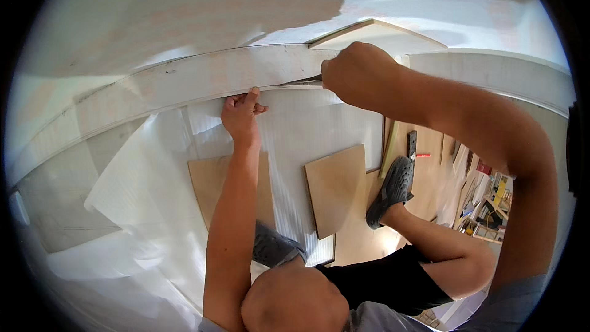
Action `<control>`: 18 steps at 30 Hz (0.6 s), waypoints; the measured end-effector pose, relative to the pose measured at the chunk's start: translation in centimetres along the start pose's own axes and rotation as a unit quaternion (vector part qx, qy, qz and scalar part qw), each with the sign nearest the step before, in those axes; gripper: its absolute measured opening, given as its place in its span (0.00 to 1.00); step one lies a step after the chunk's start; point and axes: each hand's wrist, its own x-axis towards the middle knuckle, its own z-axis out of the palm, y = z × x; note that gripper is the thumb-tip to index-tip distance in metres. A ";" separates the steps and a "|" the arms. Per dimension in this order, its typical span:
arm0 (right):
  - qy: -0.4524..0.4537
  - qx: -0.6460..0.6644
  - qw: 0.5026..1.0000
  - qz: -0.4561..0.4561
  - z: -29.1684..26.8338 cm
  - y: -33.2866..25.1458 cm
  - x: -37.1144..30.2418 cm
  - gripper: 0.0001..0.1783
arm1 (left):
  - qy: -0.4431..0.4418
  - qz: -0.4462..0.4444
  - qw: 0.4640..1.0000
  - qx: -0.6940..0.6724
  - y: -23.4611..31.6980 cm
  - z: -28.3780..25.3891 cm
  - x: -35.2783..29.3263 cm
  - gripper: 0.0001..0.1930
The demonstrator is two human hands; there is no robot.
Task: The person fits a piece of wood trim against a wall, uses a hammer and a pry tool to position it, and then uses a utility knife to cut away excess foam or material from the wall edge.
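Faintly pink illegible marks (222,69), left hand (242,115) touching white strip (178,80), right hand (361,80) clenched

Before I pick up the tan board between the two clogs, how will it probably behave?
The tan board is probably stiff, since its edges look straight. Its broad, flat shape makes rolling unlikely. It may be fairly light, as it looks thin.

This looks like a room under construction or renovation: loose wooden boards (336,189) lie on crumpled white sheeting (135,184), a long pale strip (203,74) runs along a bare, patchy white surface (203,6) with faint pinkish marks, and jumbled clutter (491,206), too small to sort out, sits at the right beside brown panelling (433,175) underfoot.
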 end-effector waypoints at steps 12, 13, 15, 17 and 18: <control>-0.140 0.030 0.990 0.021 -3.4 0.7 3.5 0.16 | -0.024 0.002 0.999 -0.026 -0.4 0.6 0.0 0.11; -0.118 -0.004 0.993 -0.003 -3.5 0.0 3.3 0.14 | -0.023 0.003 0.999 -0.030 -0.5 0.5 0.1 0.12; -0.076 -0.072 0.993 -0.046 -3.8 -1.6 2.2 0.09 | -0.022 0.001 0.999 -0.028 -0.4 0.2 0.2 0.11; -0.114 -0.060 0.992 -0.013 -3.8 -2.4 2.1 0.04 | -0.014 0.000 1.000 -0.026 -0.2 0.1 0.2 0.11; -0.116 -0.028 0.993 0.007 -3.7 -2.2 2.2 0.04 | -0.006 -0.001 1.000 -0.023 -0.1 0.1 0.2 0.11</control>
